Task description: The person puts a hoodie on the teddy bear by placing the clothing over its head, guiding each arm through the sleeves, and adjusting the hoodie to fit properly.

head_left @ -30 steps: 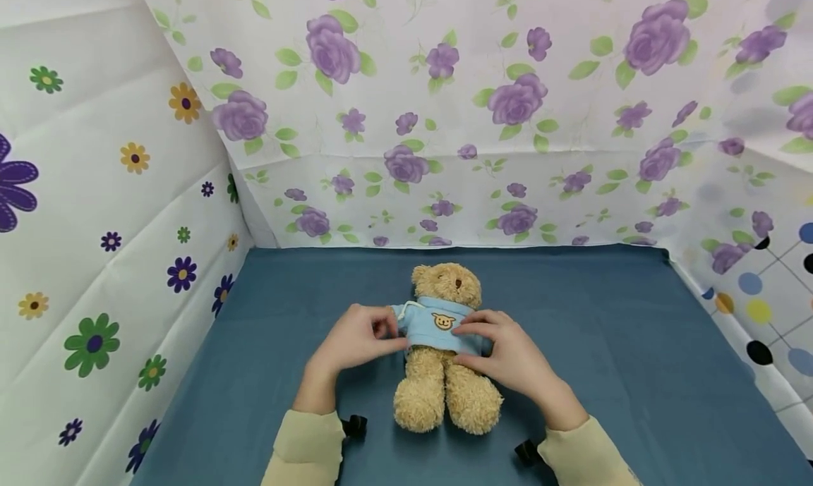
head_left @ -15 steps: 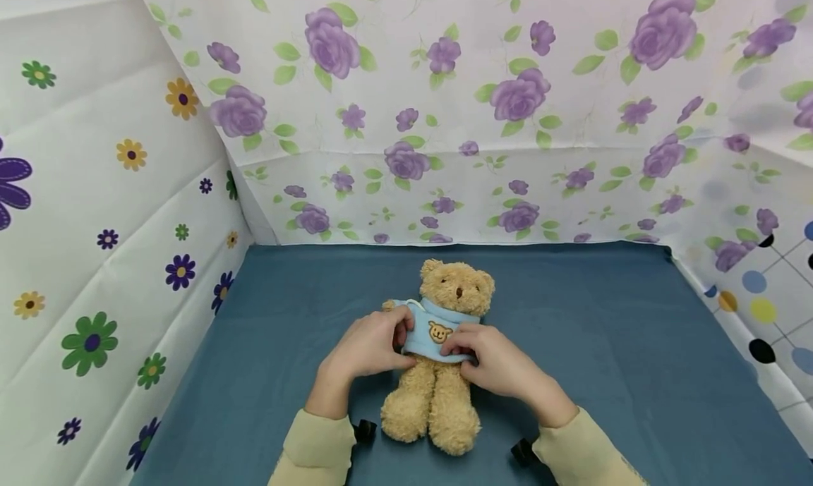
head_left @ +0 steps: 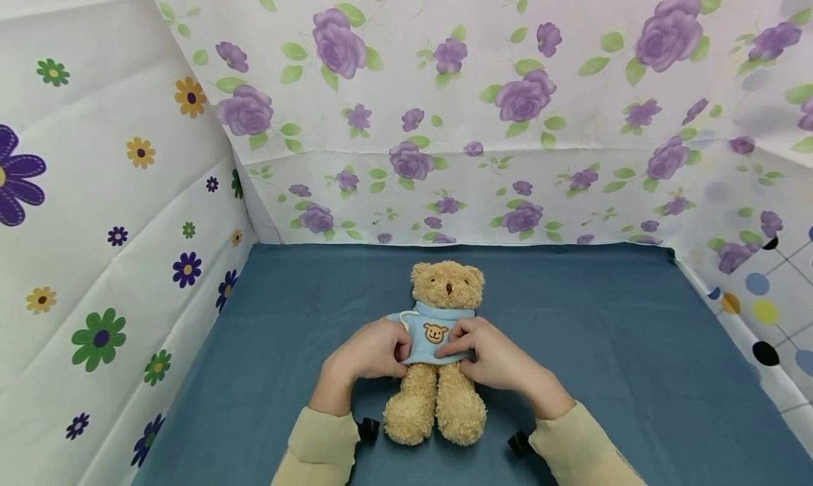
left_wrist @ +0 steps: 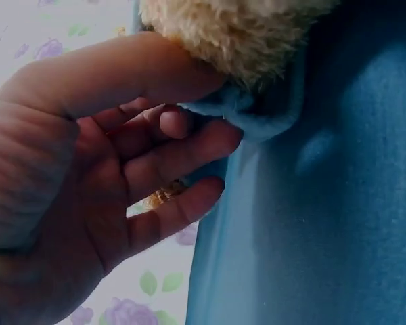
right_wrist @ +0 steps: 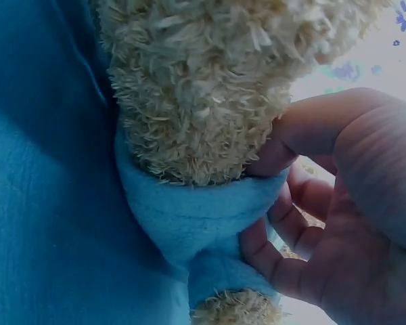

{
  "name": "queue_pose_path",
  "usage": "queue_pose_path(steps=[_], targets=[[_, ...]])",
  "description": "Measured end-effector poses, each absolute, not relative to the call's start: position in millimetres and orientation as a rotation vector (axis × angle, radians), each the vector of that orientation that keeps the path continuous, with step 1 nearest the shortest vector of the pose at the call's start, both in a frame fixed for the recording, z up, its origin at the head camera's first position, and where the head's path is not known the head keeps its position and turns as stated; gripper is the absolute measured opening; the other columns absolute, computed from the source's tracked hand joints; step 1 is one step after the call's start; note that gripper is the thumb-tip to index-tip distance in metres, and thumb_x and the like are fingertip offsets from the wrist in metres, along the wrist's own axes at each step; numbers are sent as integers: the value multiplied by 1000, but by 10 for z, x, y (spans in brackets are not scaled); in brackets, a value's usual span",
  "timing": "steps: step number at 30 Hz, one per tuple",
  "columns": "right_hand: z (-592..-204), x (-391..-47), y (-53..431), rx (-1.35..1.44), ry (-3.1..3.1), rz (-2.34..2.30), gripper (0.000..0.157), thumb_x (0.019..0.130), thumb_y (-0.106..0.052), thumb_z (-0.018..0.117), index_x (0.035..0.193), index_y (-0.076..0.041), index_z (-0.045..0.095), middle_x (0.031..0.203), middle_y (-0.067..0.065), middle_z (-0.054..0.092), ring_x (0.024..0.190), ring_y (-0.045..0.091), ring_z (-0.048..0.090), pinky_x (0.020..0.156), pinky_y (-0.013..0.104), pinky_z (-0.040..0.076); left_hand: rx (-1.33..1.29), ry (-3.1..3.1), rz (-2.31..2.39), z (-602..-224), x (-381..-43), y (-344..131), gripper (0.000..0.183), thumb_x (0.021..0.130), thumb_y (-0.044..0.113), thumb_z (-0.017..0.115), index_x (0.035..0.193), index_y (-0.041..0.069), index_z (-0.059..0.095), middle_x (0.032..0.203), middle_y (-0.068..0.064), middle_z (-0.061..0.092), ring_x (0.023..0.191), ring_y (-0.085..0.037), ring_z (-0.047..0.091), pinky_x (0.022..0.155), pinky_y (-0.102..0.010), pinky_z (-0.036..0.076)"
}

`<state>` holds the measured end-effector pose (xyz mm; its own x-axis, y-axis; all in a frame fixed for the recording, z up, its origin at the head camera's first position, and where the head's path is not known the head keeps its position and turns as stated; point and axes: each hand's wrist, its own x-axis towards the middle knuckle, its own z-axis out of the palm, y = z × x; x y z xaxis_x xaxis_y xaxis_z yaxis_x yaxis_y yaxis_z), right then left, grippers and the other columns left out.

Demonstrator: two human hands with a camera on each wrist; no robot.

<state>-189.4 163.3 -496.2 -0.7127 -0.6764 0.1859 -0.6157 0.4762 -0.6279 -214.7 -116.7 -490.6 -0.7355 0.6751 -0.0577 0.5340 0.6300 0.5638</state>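
Observation:
A tan teddy bear [head_left: 448,288] in a light blue sweatshirt [head_left: 418,338] lies on its back, head away from me. A smaller bear face [head_left: 435,333] is on the chest, and a white drawstring [head_left: 406,318] trails near the neck. At the left side of the hem, my left hand [head_left: 373,348] pinches the sweatshirt, thumb beside the fur. On the opposite side my right hand [head_left: 498,355] grips the hem, its thumb under the edge and fingers on the front. The right wrist view shows the hem [right_wrist: 196,210] round the furry lower body.
A dark blue cloth [head_left: 603,345] covers the table. White sheets with purple roses [head_left: 524,96], coloured daisies [head_left: 99,338] and dots [head_left: 765,311] hang at the back, left and right. Black wrist straps [head_left: 368,429] show at both cuffs.
The bear has turned and shifted a little, swinging first one way, then back to straight. Both hands have closed on the sweatshirt hem from a looser touch.

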Motion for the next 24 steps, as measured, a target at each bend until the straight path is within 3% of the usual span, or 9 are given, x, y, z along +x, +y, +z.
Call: queue_pose_path(steps=[9,12,18,24], targets=[[-4945,-1863,1753,-1197,2524,-1006,63,88,20,61,123,-28,82,110,-14,56,96,13,46,78,36,38,852,2591,729,-4914,-2123,-1190,38,80,-4,81,65,23,58,60,10,47,54,-10,39,54,-28,34],[-4935,-1861,1790,-1224,2486,-1022,53,94,11,68,127,-29,81,112,-13,58,93,15,49,75,32,43,886,2574,750,-4921,-2128,-1204,34,81,-3,81,69,20,60,63,9,49,55,-10,41,55,-28,35],[-4962,-1882,1915,-1217,2398,-1240,26,106,-19,73,130,-26,78,120,-8,67,81,17,58,67,38,52,970,2426,909,-4885,-2147,-1294,28,94,7,81,76,18,62,68,7,57,58,-8,50,60,-28,43],[-4972,-1918,2166,-1069,2499,-1428,22,107,-15,70,126,-21,79,119,-2,70,70,13,61,60,33,52,957,2447,1022,-4829,-2160,-1446,32,102,31,78,77,20,62,70,6,59,55,-10,51,60,-29,46]])
